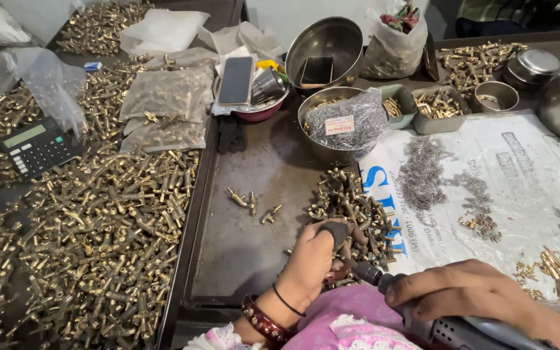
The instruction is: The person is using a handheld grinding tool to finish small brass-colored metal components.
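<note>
Low centre of the frame, my left hand (315,259) pinches what looks like a small brass fitting (339,267); my right hand (468,291) is wrapped around the grey power driver (422,314), tip at the fitting, beside the brass heap (351,201) on the desk (254,220).

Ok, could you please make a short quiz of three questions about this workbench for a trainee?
1. True or false: the right hand holds a grey power tool.
2. What lies left of the metal tray? A) a big heap of brass fittings B) folded towels C) wooden blocks
3. Fill in: the black device with buttons among the brass parts at far left is a ____.

Key: 1 true. 2 A. 3 calculator. The left hand, with a dark thumb cover, holds a small part that cannot be told clearly.
</note>
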